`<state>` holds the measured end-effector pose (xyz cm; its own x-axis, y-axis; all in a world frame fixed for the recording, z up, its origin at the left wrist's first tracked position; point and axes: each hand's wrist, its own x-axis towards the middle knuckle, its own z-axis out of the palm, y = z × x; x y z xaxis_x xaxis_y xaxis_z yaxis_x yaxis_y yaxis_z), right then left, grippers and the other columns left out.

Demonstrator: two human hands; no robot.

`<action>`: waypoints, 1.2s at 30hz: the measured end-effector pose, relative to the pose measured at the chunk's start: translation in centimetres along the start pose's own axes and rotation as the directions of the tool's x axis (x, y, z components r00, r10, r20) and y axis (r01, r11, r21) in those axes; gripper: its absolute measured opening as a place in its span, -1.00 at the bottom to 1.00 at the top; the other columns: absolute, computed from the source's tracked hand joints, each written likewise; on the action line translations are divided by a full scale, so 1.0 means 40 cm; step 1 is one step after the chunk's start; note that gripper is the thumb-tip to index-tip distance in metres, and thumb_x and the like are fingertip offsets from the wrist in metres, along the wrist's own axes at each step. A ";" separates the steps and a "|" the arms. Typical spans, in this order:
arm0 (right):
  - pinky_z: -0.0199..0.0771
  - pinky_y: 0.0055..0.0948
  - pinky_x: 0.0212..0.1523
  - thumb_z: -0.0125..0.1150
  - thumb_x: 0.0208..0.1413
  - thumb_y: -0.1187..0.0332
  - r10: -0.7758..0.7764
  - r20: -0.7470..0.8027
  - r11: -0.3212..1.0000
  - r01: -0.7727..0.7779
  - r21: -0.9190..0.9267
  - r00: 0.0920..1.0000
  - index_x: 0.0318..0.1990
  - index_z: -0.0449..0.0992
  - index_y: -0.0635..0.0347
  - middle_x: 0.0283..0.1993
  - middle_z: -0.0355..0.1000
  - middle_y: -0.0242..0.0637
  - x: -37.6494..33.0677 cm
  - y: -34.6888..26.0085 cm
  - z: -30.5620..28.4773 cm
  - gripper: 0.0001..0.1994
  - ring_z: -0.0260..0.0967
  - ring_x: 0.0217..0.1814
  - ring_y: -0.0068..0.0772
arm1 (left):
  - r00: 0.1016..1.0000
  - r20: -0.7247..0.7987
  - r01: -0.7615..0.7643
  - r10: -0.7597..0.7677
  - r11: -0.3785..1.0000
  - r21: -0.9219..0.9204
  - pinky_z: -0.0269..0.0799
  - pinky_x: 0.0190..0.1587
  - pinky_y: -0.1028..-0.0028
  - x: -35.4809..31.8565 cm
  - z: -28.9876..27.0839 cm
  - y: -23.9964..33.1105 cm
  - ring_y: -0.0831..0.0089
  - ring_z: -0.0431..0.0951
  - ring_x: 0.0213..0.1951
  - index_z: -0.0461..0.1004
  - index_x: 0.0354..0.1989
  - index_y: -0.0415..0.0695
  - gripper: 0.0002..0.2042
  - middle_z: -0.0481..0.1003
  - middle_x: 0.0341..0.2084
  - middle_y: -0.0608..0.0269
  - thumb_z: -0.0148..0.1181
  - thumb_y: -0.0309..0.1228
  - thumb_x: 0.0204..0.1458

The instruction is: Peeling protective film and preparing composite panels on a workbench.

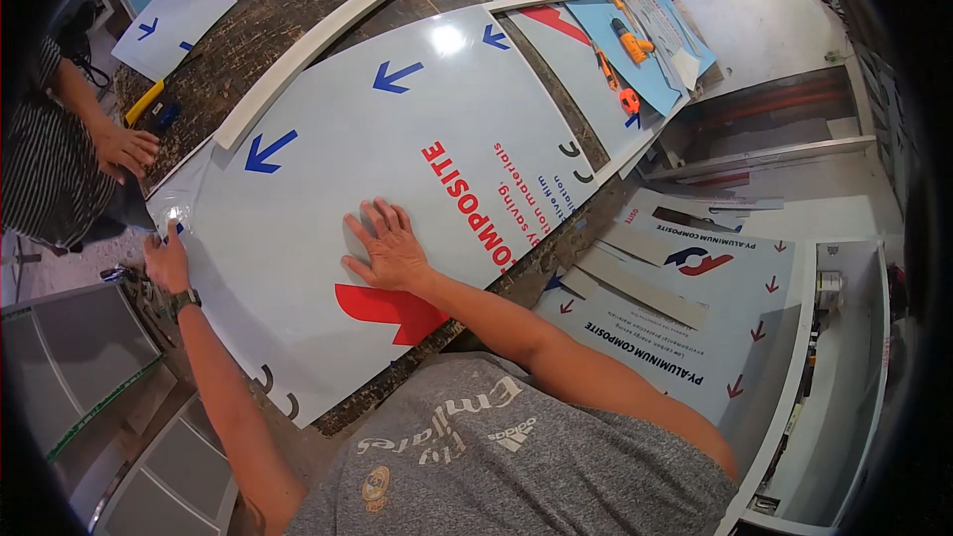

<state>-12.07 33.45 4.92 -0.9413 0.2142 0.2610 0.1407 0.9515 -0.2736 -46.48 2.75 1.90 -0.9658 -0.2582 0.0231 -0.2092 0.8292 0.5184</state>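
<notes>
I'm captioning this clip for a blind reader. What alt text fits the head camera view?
A person's right hand presses flat on a large white film-covered panel printed with blue arrows, lying on a worn worktable, while the left hand grips the panel's corner where the clear film lifts. A co-worker's hand rests at the table's far edge.

Across the upper middle of the frame runs a dark, rough-surfaced workbench [298, 0], scarred and worn. At the right sits a white cabinet top [764, 15], with pale grey shelving [854, 357] below it along the right edge (contents too small to tell). Lower left, grey metal-framed panels [89, 357] lean together. A bright ceiling-light glare shows near upper centre.
</notes>
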 end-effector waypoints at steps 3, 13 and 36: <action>-0.12 0.11 0.55 0.16 0.25 -0.14 -0.018 -0.009 1.000 0.018 0.020 1.000 0.45 0.28 0.05 0.52 0.03 -0.01 0.009 -0.010 0.001 -0.28 -0.10 0.58 0.14 | 0.998 -0.043 -0.048 0.048 0.999 -0.008 0.49 0.19 0.18 -0.050 -0.020 -0.094 -0.01 0.61 0.12 0.53 0.23 -0.24 -0.22 0.62 0.11 -0.04 0.34 0.22 0.06; 0.04 0.05 0.49 0.28 0.19 -0.01 -0.016 -0.099 0.976 0.037 0.213 0.995 0.36 0.39 0.10 0.44 0.16 0.04 0.004 0.059 -0.037 -0.36 0.05 0.50 0.14 | 0.996 -0.058 0.077 -0.070 0.987 0.143 0.42 0.25 0.06 -0.634 -0.154 -0.109 -0.15 0.51 0.15 0.42 0.32 -0.24 -0.20 0.48 0.21 -0.13 0.37 0.16 0.09; 0.43 -0.22 0.26 0.67 -0.24 0.25 0.369 0.146 0.909 -0.389 0.150 0.918 0.16 0.69 -0.01 0.11 0.54 -0.19 -0.469 1.180 -0.639 -0.35 0.38 0.23 -0.13 | 0.939 0.042 0.343 -0.343 0.939 0.006 0.55 -0.01 0.20 -1.085 -0.258 -0.345 0.04 0.63 -0.23 0.65 0.00 -0.30 -0.38 0.67 -0.21 -0.04 0.37 0.11 0.09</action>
<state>20.09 79.98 10.78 -0.8567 0.5158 0.0037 0.4485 0.7483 -0.4888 -0.09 -2.59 2.56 -0.8412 -0.5057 -0.1915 -0.5285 0.6936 0.4895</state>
